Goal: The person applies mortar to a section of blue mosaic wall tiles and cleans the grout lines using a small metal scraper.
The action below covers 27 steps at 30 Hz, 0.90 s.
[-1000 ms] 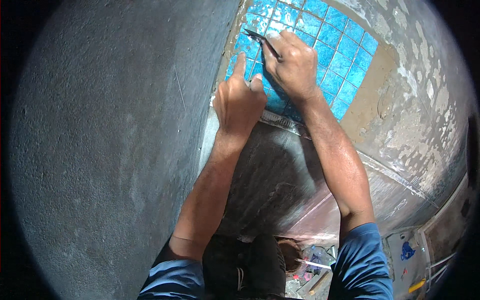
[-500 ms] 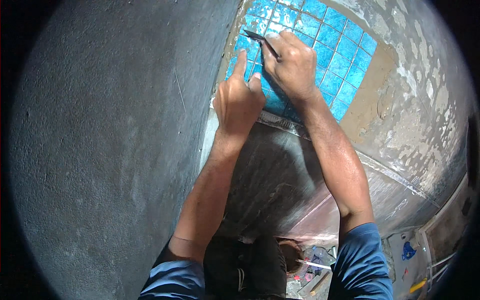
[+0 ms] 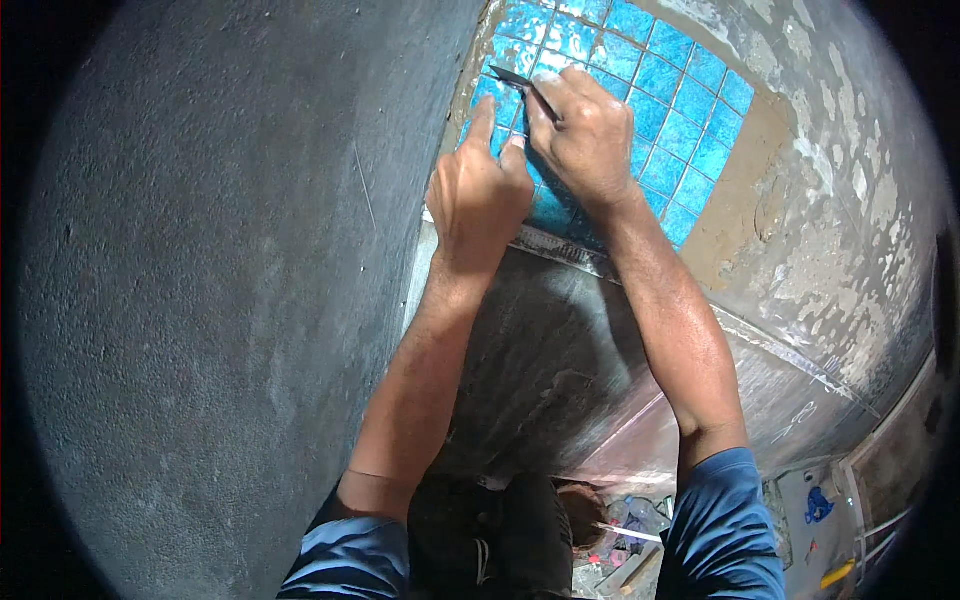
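Small glossy blue mosaic tiles point(image 3: 655, 115) cover part of a mortared surface at the top of the view. My right hand point(image 3: 588, 130) pinches a thin dark tool with a pointed blade point(image 3: 512, 77), its tip pointing left over the tiles near their left edge. The rest of the tool is partly hidden by my fingers. My left hand point(image 3: 480, 195) lies over the lower left tiles, just below the blade. Its index finger stretches up onto a tile and its thumb is apart from it; the other fingers are folded under and mostly out of sight.
A dark rough wall point(image 3: 220, 300) rises close on the left. Tan mortar point(image 3: 745, 190) borders the tiles on the right, beside a patchy grey surface point(image 3: 840, 180). Below, a brown round container point(image 3: 580, 515) and litter are on the floor, with a blue bag point(image 3: 818, 505) farther right.
Both hands stay at nearly the same spot. The blade has shifted very slightly down and right, and my left thumb has moved a little upward on the tiles.
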{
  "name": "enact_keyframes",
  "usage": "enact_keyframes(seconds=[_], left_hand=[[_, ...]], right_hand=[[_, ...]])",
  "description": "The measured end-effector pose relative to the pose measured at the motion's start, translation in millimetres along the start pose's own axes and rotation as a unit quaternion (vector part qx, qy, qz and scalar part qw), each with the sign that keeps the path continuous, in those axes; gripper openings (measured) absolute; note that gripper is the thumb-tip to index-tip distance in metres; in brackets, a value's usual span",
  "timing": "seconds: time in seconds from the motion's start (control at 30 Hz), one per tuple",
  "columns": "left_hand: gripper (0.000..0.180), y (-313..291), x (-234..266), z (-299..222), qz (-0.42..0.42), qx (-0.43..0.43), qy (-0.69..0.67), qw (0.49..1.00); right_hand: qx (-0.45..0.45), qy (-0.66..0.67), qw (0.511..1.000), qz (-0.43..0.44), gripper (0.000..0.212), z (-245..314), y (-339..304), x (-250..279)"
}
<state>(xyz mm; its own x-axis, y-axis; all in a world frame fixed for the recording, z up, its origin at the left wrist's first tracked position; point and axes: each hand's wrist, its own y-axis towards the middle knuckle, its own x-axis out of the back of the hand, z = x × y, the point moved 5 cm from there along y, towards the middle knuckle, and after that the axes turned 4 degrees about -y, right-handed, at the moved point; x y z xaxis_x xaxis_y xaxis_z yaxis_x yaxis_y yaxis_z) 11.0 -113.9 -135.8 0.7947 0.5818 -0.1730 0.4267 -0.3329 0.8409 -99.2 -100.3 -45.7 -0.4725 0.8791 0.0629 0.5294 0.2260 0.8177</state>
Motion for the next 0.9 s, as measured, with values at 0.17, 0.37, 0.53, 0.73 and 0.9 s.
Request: enact_keyframes(seconds=[0.17,0.37,0.53,0.73,0.9], left_hand=[[0.052,7.0,1.9,-3.4,0.004,0.008,-0.005,1.000],[0.053,10.5,1.1,-0.2,0.016,0.002,-0.020,1.000],[0.054,6.4,-0.2,-2.4,0.019,0.021,-0.012,1.000],[0.059,-12.7,-7.4,-0.2,-0.005,-0.014,0.037,0.999],[0.062,-17.4,-11.4,4.4,-0.009,-0.017,0.043,0.999]], right_hand=[[-0.003,0.004,1.000,-0.005,0.005,1.7,1.7,-0.6],[-0.017,-0.004,1.000,0.003,0.004,0.9,-0.8,-0.4],[-0.002,-0.003,1.000,0.001,0.005,3.4,-1.1,1.4],[0.000,0.002,1.000,-0.004,0.006,0.9,-0.4,-0.2],[-0.015,0.027,0.999,-0.017,0.003,-2.0,-1.8,8.5]])
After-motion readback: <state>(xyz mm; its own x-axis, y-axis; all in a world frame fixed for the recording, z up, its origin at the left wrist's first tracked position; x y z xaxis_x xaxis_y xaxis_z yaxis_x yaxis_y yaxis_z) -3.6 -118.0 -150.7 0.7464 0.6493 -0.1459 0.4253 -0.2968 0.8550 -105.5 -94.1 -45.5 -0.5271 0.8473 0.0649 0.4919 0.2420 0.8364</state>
